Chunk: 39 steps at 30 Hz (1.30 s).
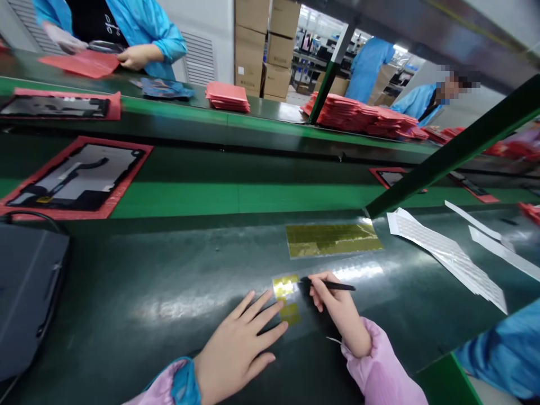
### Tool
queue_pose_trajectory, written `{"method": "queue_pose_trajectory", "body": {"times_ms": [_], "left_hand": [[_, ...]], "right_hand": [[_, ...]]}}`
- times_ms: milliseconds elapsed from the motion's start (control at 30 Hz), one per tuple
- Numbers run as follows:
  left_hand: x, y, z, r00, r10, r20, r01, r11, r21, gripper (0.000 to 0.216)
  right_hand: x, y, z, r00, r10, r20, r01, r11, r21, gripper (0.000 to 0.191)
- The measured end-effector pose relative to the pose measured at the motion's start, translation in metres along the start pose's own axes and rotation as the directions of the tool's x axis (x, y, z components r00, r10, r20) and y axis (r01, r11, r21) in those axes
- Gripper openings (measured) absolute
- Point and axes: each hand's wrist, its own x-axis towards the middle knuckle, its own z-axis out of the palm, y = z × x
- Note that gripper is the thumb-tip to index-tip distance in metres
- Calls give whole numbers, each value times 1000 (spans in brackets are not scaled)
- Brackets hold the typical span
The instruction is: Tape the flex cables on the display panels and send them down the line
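Small glossy yellow film piece (285, 286) is laid flat on the dark counter (147, 292); its edge is met by a black stylus (337, 286) pinched in the right hand (338, 309); left hand (240, 349) is spread flat just beside; larger yellow sheet (333, 240) is seen behind.

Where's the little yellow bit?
The little yellow bit lies on the table, low in the head view, between the left hand and the black tool in the right hand.
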Motion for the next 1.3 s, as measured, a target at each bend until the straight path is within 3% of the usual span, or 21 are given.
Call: {"method": "queue_pose_trajectory", "body": {"times_ms": [267,467,800,1067,1300], "left_hand": [[2,-3,4,1000,16,6,-16,1000,3,57],[2,-2,4,1000,21,-16,-21,1000,-5,56],[3,-3,4,1000,15,-15,-16,1000,-10,57],[11,1,0,1000,19,10,-18,1000,-19,55],[12,2,-1,999,14,52,-13,1000,-8,57]], "right_hand": [[3,1,2,997,2,-77,-4,1000,-20,42],[4,-1,0,999,-21,-46,17,996,-86,41],[3,-2,3,996,-54,-69,51,998,-40,44],[4,-2,-6,982,-67,-178,57,997,-61,50],[9,-8,-8,998,-9,-58,2,993,-114,53]]}}
